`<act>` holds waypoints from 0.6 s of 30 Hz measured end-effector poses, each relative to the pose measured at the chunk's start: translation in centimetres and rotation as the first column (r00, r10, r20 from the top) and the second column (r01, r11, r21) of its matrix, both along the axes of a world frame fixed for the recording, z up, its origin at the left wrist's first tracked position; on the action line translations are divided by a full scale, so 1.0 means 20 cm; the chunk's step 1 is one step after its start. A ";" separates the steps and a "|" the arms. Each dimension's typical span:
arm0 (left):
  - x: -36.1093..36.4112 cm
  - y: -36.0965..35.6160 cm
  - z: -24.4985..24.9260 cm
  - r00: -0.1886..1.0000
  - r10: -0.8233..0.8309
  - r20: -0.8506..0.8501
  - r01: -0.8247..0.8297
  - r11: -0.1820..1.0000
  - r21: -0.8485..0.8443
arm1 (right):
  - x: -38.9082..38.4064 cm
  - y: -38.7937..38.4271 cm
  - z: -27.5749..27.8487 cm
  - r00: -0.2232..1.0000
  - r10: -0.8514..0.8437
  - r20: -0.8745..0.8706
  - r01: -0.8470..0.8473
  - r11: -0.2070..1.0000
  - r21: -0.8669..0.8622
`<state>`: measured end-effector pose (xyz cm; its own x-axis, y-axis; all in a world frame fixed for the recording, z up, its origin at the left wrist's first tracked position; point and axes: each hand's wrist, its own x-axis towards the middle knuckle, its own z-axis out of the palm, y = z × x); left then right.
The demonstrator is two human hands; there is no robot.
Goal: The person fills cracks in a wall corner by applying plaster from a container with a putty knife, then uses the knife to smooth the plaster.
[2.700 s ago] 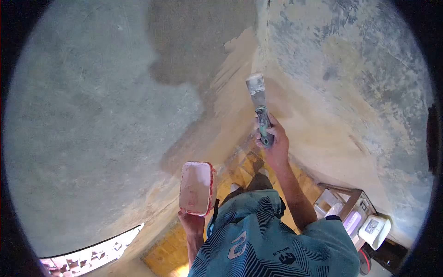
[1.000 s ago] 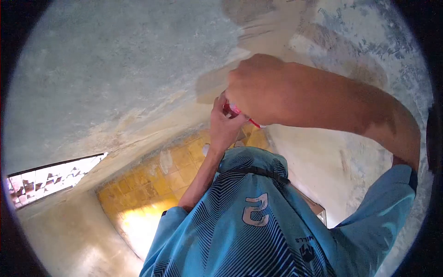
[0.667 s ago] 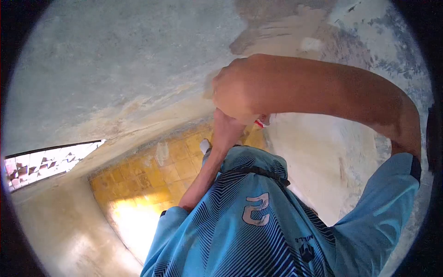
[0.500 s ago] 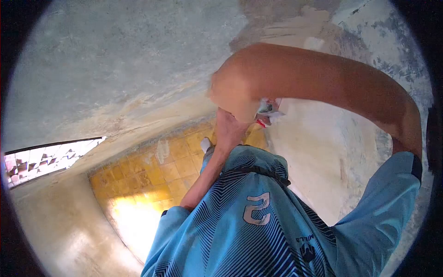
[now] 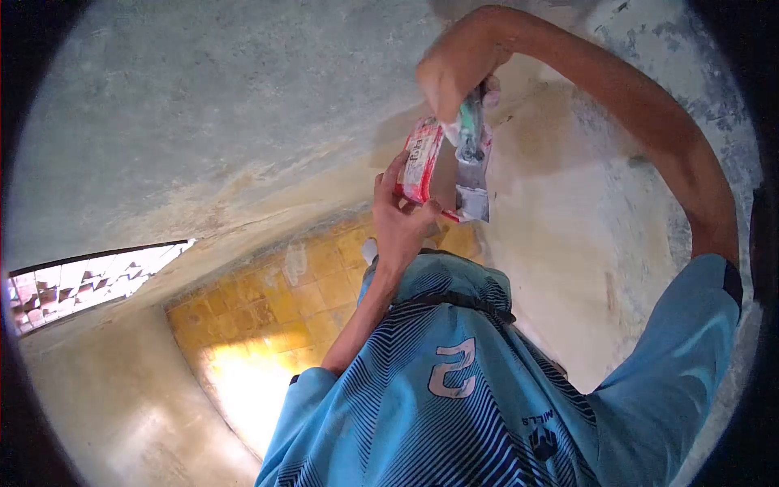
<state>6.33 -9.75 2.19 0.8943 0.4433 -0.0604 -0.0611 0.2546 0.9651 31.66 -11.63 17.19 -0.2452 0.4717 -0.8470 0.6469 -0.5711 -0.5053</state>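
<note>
My left hand (image 5: 399,223) grips a red-and-white container (image 5: 420,162) with printed lettering on its side, fingers along the outer wall and thumb at the lower edge. My right hand (image 5: 458,81) is bent over from above, its fingers closed around a putty knife (image 5: 468,134) with a green handle and a grey-smeared neck. The knife points down into the container, beside a greyish wall with white smears. The back of the hand hides part of the handle.
A grey plastered wall (image 5: 219,105) with patchy, darker areas runs close in front. Another pale wall (image 5: 560,243) stands to the right. Below lies a yellow tiled floor (image 5: 243,312) with a bright sunlit patch. A latticed opening (image 5: 89,284) lets in light at left.
My right hand has risen up and away from my left hand. The container and the knife, mostly hidden before, now show between the hands.
</note>
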 end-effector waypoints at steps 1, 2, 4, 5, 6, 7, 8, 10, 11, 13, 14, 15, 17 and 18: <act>-0.01 -0.01 0.01 1.000 0.004 0.007 -0.004 1.000 0.001 | 0.03 -0.05 -0.02 0.996 -0.076 -0.039 0.076 0.997 -0.004; -0.01 -0.01 0.04 1.000 0.010 0.013 -0.010 1.000 0.003 | 0.05 -0.10 -0.03 0.986 -0.150 -0.078 0.150 0.989 -0.011; -0.02 -0.01 0.06 1.000 0.006 0.028 -0.007 1.000 0.017 | 0.04 -0.19 -0.03 0.967 -0.244 -0.072 0.246 0.969 0.026; -0.02 -0.01 0.05 0.999 -0.005 0.035 0.004 1.000 0.029 | 0.05 -0.22 -0.03 0.963 -0.268 -0.036 0.269 0.963 0.026; -0.03 -0.01 0.05 0.999 -0.017 0.041 0.015 0.999 0.042 | 0.05 -0.24 -0.04 0.956 -0.292 -0.002 0.292 0.956 0.027; -0.03 -0.01 0.04 0.998 -0.030 0.054 0.028 0.999 0.025 | 0.06 -0.27 -0.05 0.948 -0.317 0.033 0.316 0.948 0.027; -0.03 -0.01 0.02 0.997 -0.041 0.069 0.040 0.999 0.009 | 0.11 -0.32 -0.10 0.984 -0.143 -0.102 0.161 0.968 0.191; -0.04 -0.01 0.01 0.995 -0.058 0.078 0.061 0.998 -0.034 | 0.23 -0.41 -0.22 0.961 0.162 -0.224 -0.043 0.889 0.456; -0.04 -0.02 0.01 0.995 -0.064 0.074 0.069 0.996 -0.062 | 0.27 -0.46 -0.26 0.936 0.261 -0.236 -0.095 0.834 0.544; -0.05 -0.02 0.02 0.996 -0.061 0.070 0.068 0.993 -0.102 | 0.30 -0.54 -0.28 0.953 0.218 -0.210 -0.075 0.842 0.534; -0.05 -0.02 0.04 0.996 -0.051 0.070 0.059 0.992 -0.111 | 0.32 -0.58 -0.29 0.961 0.182 -0.207 -0.047 0.848 0.527; -0.05 -0.02 0.05 0.997 -0.043 0.070 0.051 0.991 -0.121 | 0.33 -0.63 -0.30 0.967 0.120 -0.225 0.014 0.856 0.517; -0.05 0.00 0.07 0.997 -0.055 0.045 0.059 0.994 -0.090 | 0.33 -0.73 -0.33 0.967 0.051 -0.248 0.106 0.807 0.581; -0.05 0.02 0.09 0.998 -0.060 0.033 0.063 0.995 -0.073 | 0.31 -0.77 -0.34 0.966 0.048 -0.253 0.134 0.745 0.653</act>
